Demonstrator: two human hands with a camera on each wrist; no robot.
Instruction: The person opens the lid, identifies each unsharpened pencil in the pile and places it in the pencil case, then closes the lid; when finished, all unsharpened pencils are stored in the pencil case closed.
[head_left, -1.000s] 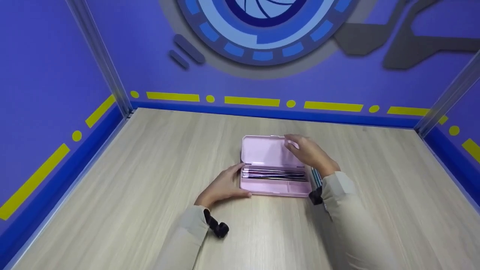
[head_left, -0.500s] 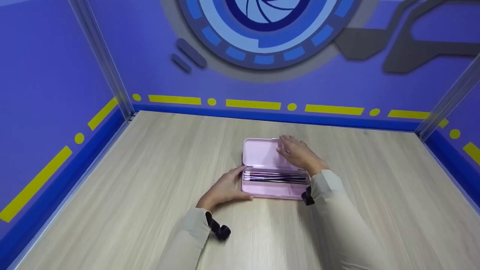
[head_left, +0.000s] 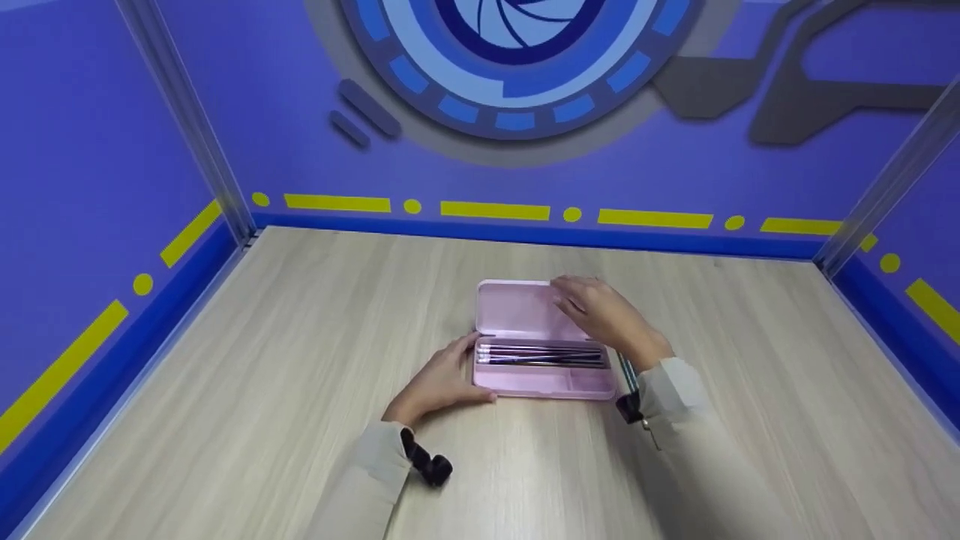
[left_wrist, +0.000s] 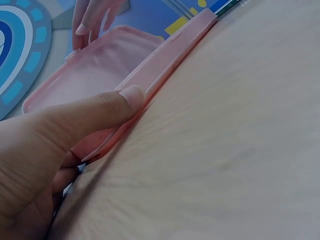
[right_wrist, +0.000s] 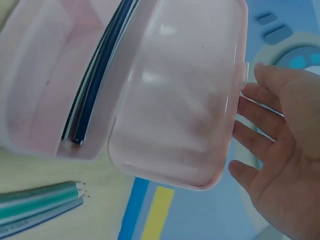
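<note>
A pink pencil case [head_left: 525,382] lies on the table with its lid [head_left: 514,307] raised on the far side. Several dark pencils [head_left: 540,355] fill the long rear compartment; the front compartments hold nothing visible. My left hand [head_left: 441,381] grips the case's left end, its thumb [left_wrist: 132,97] against the front wall and the fingers round the back corner, partly hidden. At the lid's free edge, near the catch, my right hand [head_left: 606,311] rests its nearly straight fingers behind the lid, as the right wrist view shows. Teal pencils [right_wrist: 42,205] lie beside the case's right end.
The wood-grain table [head_left: 337,322] extends around the case on all sides. Blue printed panels [head_left: 420,165] stand at the back and both sides, joined by metal corner posts [head_left: 202,150]. A black wrist strap [head_left: 427,459] sits on the left sleeve.
My right hand has slid slightly left along the lid's edge, and the lid's inside looks more shaded now. My left hand keeps its place on the case. The head view has shifted a little.
</note>
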